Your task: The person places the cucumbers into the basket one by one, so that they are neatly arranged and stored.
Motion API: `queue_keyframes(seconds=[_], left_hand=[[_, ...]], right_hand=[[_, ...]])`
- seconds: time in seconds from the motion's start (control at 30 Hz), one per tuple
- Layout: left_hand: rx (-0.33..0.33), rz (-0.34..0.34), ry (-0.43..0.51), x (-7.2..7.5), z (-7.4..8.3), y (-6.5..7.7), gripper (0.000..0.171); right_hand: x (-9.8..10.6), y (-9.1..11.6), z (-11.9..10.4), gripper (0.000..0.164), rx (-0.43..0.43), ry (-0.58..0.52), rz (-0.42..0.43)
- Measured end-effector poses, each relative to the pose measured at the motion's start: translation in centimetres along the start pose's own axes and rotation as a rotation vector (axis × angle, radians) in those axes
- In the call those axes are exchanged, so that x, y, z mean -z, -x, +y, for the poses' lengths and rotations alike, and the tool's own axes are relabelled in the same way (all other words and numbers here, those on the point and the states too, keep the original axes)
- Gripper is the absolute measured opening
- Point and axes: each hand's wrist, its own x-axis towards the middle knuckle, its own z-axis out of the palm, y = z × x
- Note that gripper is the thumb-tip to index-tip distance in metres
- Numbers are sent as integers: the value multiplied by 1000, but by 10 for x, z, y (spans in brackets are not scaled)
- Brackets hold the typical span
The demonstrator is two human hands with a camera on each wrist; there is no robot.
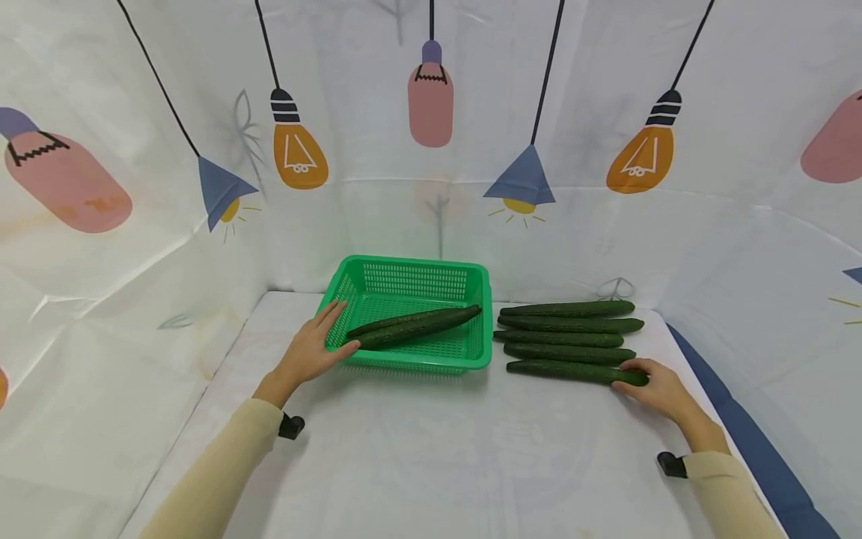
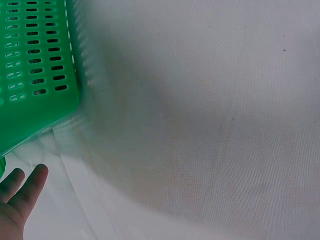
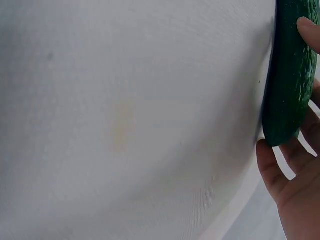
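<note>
gripping cucumber [image 1: 562,370]: right hand [image 1: 656,387] | left hand [image 1: 310,353]: basket rim [image 1: 417,363] | wide tabletop [image 1: 465,464] nearside

the basket [image 1: 417,260] at left looks like moulded plastic, smooth and glossy, its pierced walls catching highlights. the cucumbers [image 1: 562,339] at right have moist-looking skin, finely bumpy with a soft sheen. the bench cover [image 1: 438,449] is matt with a fine woven grain; the far backdrop [image 1: 377,217] is creased, cloth or plastic sheeting, hard to tell. both sleeves [image 1: 229,464] are matt cloth.
</note>
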Motion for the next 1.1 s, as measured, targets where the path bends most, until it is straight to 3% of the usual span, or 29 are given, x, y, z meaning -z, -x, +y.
queue_keyframes(seconds=[0.37, 0.67, 1.1], left_hand=[[-11, 12, 2, -1, -1, 1, 89], [-2, 6, 2, -1, 0, 0, 89], [4, 1, 2, -1, -2, 0, 89]], right_hand=[[-8, 2, -10, 58, -12, -14, 0], [-16, -3, -21, 54, 29, -49, -20], [-17, 4, -26, 54, 12, -59, 7]])
